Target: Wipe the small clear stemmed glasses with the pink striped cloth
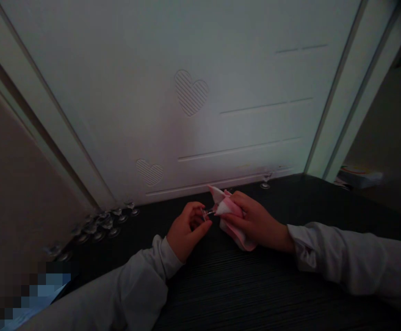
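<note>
Between my hands a small stemmed glass (210,212) is held sideways above the dark tabletop. My left hand (188,230) is closed, its fingertips and thumb pinching the clear foot of the glass. A pink and white cloth (235,227) covers the other end, so the bowl is hidden. My right hand (260,223) is closed around the cloth, with the thumb and fingers pressing it over the glass. Folds of the cloth hang below that hand and stick up above it.
Several small stemmed glasses (99,227) stand clustered at the left on the dark table (228,289). Another small glass (265,180) stands at the back right, close to the white panel (117,82) with heart patterns. A pale box-like object (361,176) lies farther right.
</note>
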Demonstrator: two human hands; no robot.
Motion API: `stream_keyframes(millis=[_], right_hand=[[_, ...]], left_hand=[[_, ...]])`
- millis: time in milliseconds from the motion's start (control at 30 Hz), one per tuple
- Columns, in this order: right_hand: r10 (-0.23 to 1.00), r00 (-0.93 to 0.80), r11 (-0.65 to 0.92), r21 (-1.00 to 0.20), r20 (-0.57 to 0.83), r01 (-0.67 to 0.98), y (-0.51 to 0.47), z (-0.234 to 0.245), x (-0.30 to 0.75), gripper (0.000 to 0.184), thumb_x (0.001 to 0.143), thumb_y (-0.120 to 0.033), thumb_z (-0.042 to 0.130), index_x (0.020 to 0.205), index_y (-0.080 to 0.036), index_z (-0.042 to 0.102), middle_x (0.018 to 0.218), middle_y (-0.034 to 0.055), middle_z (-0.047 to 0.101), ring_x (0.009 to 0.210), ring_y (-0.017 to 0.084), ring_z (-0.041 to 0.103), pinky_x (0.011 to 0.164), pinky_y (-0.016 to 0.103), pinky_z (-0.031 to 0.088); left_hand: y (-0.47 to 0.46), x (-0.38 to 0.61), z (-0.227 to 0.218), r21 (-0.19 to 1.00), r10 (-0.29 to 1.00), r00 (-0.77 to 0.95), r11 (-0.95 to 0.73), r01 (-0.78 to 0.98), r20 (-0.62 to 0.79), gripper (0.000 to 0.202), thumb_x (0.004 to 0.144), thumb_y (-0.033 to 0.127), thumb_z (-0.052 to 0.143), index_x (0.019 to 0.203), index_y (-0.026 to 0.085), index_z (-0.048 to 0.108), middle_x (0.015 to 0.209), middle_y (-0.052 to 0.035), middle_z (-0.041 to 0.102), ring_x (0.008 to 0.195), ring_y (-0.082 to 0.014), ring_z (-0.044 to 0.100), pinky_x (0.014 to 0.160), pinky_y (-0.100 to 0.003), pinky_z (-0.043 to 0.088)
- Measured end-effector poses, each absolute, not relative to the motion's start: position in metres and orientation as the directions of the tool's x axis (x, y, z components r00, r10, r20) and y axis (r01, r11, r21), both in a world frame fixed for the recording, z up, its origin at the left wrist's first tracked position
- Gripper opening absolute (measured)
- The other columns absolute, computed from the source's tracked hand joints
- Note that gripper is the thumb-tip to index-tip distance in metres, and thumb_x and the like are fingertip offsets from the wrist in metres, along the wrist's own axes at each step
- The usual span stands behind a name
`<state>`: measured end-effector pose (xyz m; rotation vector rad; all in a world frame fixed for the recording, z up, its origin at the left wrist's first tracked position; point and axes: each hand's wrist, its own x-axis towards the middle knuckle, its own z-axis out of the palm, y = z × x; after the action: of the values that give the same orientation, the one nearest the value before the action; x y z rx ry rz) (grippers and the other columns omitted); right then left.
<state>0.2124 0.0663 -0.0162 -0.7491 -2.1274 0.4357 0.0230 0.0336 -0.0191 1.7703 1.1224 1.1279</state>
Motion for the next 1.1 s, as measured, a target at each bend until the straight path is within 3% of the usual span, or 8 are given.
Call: stream_keyframes(millis=[167, 400, 533, 600, 700, 833, 967, 1100], right_hand=[[0.646, -0.493, 0.763, -0.508, 0.583, 0.399, 0.066, -0.016, 0.213, 0.013, 0.076, -0.027, 0.054, 0.082, -0.016, 0.056, 0.08, 0.0037, 0.049, 0.078, 0.017, 0.047, 0.066, 0.03, 0.039], [0.584, -0.566, 0.81, -0.463, 0.582, 0.359, 0.062, -0.01, 0.214, 0.006, 0.074, -0.02, 0.055, 0.079, -0.016, 0.057, 0.082, 0.0034, 0.051, 0.08, 0.016, 0.048, 0.07, 0.03, 0.038], [0.584, -0.558, 0.81, -0.468, 0.589, 0.353, 0.063, -0.012, 0.215, 0.007, 0.075, -0.02, 0.054, 0.081, -0.018, 0.057, 0.083, 0.0026, 0.051, 0.081, 0.016, 0.048, 0.071, 0.03, 0.038], [0.597, -0.538, 0.801, -0.484, 0.595, 0.353, 0.064, -0.013, 0.214, 0.009, 0.076, -0.021, 0.054, 0.084, -0.019, 0.057, 0.082, 0.0023, 0.05, 0.08, 0.016, 0.048, 0.07, 0.03, 0.039], [0.623, -0.501, 0.781, -0.513, 0.601, 0.356, 0.065, -0.015, 0.213, 0.01, 0.077, -0.022, 0.053, 0.086, -0.019, 0.056, 0.081, 0.0022, 0.049, 0.079, 0.016, 0.048, 0.068, 0.029, 0.039], [0.635, -0.487, 0.772, -0.519, 0.6, 0.366, 0.065, -0.016, 0.213, 0.009, 0.077, -0.024, 0.053, 0.084, -0.018, 0.055, 0.079, 0.002, 0.048, 0.076, 0.016, 0.048, 0.066, 0.029, 0.039], [0.62, -0.501, 0.784, -0.498, 0.603, 0.371, 0.065, -0.014, 0.214, 0.01, 0.076, -0.023, 0.053, 0.084, -0.018, 0.056, 0.08, 0.0024, 0.048, 0.077, 0.016, 0.047, 0.066, 0.029, 0.039], [0.582, -0.546, 0.812, -0.464, 0.603, 0.353, 0.062, -0.011, 0.215, 0.009, 0.074, -0.021, 0.054, 0.082, -0.019, 0.058, 0.08, 0.002, 0.049, 0.079, 0.016, 0.047, 0.067, 0.029, 0.039]], left_hand=[[0.033, 0.023, -0.015, 0.903, 0.941, 0.259, -0.297, 0.31, 0.22, 0.02, 0.074, 0.035, 0.05, 0.081, 0.016, 0.047, 0.067, 0.0005, 0.055, 0.061, -0.0127, 0.05, 0.059, -0.027, 0.039], [0.034, 0.024, -0.008, 0.91, 0.949, 0.296, -0.215, 0.355, 0.109, 0.046, 0.081, 0.05, 0.026, 0.06, 0.016, 0.05, 0.043, 0.0008, 0.052, 0.046, -0.0122, 0.047, 0.055, -0.027, 0.036], [0.037, 0.023, -0.012, 0.932, 0.943, 0.304, -0.228, 0.282, 0.139, 0.042, 0.08, 0.049, 0.031, 0.07, 0.014, 0.052, 0.053, -0.0007, 0.054, 0.049, -0.0116, 0.048, 0.051, -0.026, 0.034], [0.037, 0.023, -0.015, 0.945, 0.941, 0.281, -0.253, 0.206, 0.19, 0.032, 0.075, 0.045, 0.044, 0.084, 0.014, 0.05, 0.066, -0.001, 0.056, 0.054, -0.011, 0.049, 0.052, -0.025, 0.036], [0.036, 0.023, -0.018, 0.941, 0.944, 0.226, -0.284, 0.186, 0.24, 0.037, 0.066, 0.031, 0.061, 0.095, 0.018, 0.043, 0.079, -0.0008, 0.053, 0.064, -0.0114, 0.051, 0.058, -0.024, 0.039], [0.034, 0.024, -0.018, 0.91, 0.938, 0.206, -0.328, 0.254, 0.28, 0.03, 0.067, 0.024, 0.061, 0.092, 0.018, 0.045, 0.079, -0.0007, 0.053, 0.07, -0.0125, 0.052, 0.063, -0.025, 0.04], [0.033, 0.023, -0.013, 0.911, 0.946, 0.224, -0.294, 0.29, 0.234, 0.018, 0.072, 0.033, 0.054, 0.079, 0.016, 0.05, 0.067, 0.0013, 0.054, 0.061, -0.0118, 0.05, 0.058, -0.025, 0.039], [0.034, 0.022, -0.008, 0.915, 0.952, 0.267, -0.238, 0.326, 0.152, 0.038, 0.077, 0.047, 0.038, 0.06, 0.016, 0.05, 0.047, 0.0021, 0.05, 0.048, -0.0114, 0.046, 0.053, -0.026, 0.036]])
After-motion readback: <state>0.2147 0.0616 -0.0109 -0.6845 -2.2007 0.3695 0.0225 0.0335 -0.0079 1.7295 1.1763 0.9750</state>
